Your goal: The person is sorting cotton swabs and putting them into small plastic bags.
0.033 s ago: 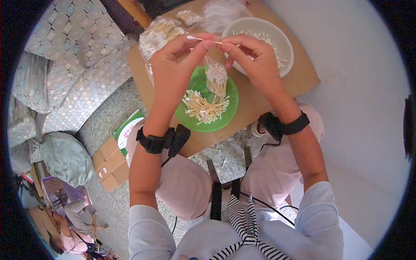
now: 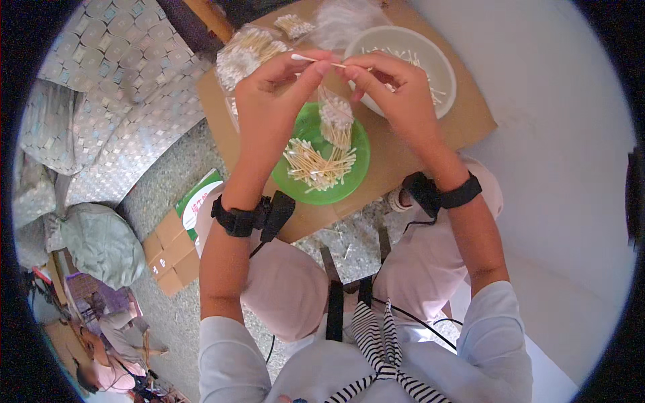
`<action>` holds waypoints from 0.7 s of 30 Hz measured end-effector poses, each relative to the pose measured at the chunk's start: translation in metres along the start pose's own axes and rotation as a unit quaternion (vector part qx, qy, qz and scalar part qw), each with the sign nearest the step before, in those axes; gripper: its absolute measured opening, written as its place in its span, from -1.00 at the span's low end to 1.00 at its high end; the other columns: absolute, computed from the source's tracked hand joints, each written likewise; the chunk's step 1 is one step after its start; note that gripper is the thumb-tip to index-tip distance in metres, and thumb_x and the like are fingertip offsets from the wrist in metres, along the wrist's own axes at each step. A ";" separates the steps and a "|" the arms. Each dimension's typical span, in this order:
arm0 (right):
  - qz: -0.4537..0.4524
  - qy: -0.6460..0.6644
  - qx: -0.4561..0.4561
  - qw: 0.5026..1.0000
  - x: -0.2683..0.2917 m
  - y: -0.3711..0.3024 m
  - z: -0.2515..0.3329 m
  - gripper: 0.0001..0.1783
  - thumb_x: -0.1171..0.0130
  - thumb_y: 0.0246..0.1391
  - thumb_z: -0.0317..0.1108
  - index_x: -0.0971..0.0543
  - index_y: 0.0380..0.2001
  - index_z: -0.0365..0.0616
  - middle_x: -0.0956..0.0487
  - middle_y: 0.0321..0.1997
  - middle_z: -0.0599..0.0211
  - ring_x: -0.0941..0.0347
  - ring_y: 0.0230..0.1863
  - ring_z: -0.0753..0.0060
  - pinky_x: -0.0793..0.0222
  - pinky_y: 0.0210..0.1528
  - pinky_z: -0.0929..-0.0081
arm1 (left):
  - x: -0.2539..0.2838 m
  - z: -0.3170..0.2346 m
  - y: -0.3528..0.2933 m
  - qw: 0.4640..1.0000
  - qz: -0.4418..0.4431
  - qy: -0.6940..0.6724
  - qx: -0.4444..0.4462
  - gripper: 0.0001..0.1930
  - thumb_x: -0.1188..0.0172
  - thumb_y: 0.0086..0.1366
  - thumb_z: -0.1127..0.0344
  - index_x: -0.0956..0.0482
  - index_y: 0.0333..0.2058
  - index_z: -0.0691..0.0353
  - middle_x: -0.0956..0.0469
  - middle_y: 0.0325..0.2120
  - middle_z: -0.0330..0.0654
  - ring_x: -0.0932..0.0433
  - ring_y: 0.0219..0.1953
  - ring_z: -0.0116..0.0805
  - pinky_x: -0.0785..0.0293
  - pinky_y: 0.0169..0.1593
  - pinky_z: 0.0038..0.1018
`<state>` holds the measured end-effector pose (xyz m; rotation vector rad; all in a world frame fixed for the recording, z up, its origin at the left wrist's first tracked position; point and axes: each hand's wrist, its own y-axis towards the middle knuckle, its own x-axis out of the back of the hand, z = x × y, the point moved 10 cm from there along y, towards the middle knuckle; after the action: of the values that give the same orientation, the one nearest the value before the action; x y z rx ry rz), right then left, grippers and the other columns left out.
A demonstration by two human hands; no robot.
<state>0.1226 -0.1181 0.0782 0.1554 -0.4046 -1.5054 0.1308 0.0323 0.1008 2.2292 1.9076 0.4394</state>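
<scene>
A cotton swab (image 2: 301,58) is held level between my two hands above the cardboard. My left hand (image 2: 279,87) pinches it near the white tip that sticks out on the left. The thumb and fingertips of my right hand (image 2: 396,87) grip the other end, which is hidden in the fingers. Below them, a green bowl (image 2: 363,161) contains a pile of loose swabs (image 2: 312,168) with a clear bag of swabs (image 2: 336,124) leaning in at its far side. Partly behind my right hand, a white bowl (image 2: 450,74) has more swabs scattered in it.
Bagged swabs (image 2: 245,54) lie at the far left of the cardboard sheet (image 2: 396,148), and a crumpled clear plastic bag (image 2: 342,23) at its far edge. A white wall (image 2: 551,134) rises on the right. Flattened cardboard (image 2: 171,255) lies on the floor; another person (image 2: 114,369) sits lower left.
</scene>
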 end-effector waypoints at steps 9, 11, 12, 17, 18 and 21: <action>-0.049 0.002 -0.026 0.998 0.004 0.006 -0.013 -0.78 -0.20 0.05 -0.27 -0.64 -0.30 -0.18 -0.63 -0.39 0.29 -0.51 -0.44 0.55 -0.42 -0.37 0.59 | -0.002 0.013 0.011 0.999 -0.005 -0.011 0.030 -0.78 -0.20 0.22 0.34 -0.58 -0.22 0.34 -0.62 -0.30 -0.17 -0.54 -0.25 -0.52 -0.43 -0.13 -0.61; -0.054 -0.024 -0.034 0.998 0.005 0.004 -0.011 -0.78 -0.20 0.04 -0.27 -0.64 -0.31 -0.17 -0.63 -0.38 0.28 -0.52 -0.45 0.52 -0.43 -0.36 0.58 | -0.009 0.026 0.013 0.996 0.014 -0.078 0.048 -0.76 -0.20 0.23 0.31 -0.56 -0.19 0.34 -0.61 -0.28 -0.15 -0.53 -0.22 -0.53 -0.40 -0.09 -0.62; -0.059 -0.050 -0.043 0.996 0.007 0.003 -0.011 -0.78 -0.20 0.04 -0.27 -0.64 -0.31 -0.17 -0.63 -0.38 0.26 -0.53 -0.45 0.49 -0.44 -0.35 0.56 | -0.009 0.028 0.013 0.996 0.014 -0.079 0.049 -0.76 -0.20 0.23 0.31 -0.56 -0.19 0.34 -0.61 -0.28 -0.15 -0.53 -0.22 -0.53 -0.40 -0.09 -0.62; -0.075 -0.103 0.028 0.991 0.004 0.002 0.003 -0.80 -0.20 0.03 -0.27 -0.61 -0.33 -0.16 -0.60 -0.37 0.26 -0.53 -0.47 0.41 -0.46 -0.36 0.49 | -0.006 0.048 0.010 0.993 -0.025 -0.077 0.090 -0.79 -0.19 0.24 0.27 -0.55 -0.23 0.27 -0.60 -0.33 -0.23 -0.51 -0.25 -0.56 -0.38 -0.15 -0.63; -0.067 -0.109 0.018 0.992 0.002 0.002 0.003 -0.81 -0.20 0.03 -0.28 -0.59 -0.33 -0.16 -0.59 -0.37 0.27 -0.54 -0.47 0.39 -0.46 -0.37 0.48 | -0.008 0.049 0.009 0.993 -0.025 -0.077 0.091 -0.79 -0.19 0.24 0.27 -0.55 -0.23 0.27 -0.60 -0.33 -0.23 -0.51 -0.25 -0.56 -0.38 -0.15 -0.63; -0.091 -0.112 0.055 0.988 0.008 0.005 0.011 -0.82 -0.20 0.03 -0.31 -0.57 -0.33 -0.17 -0.58 -0.40 0.27 -0.53 -0.48 0.41 -0.45 -0.38 0.52 | -0.016 0.056 0.003 0.979 -0.026 -0.176 0.102 -0.80 -0.18 0.25 0.26 -0.55 -0.23 0.24 -0.58 -0.35 -0.27 -0.49 -0.26 -0.59 -0.35 -0.19 -0.63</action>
<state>0.1230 -0.1238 0.0913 0.1111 -0.6694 -1.6871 0.1503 0.0197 0.0472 2.1858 1.8824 -0.1611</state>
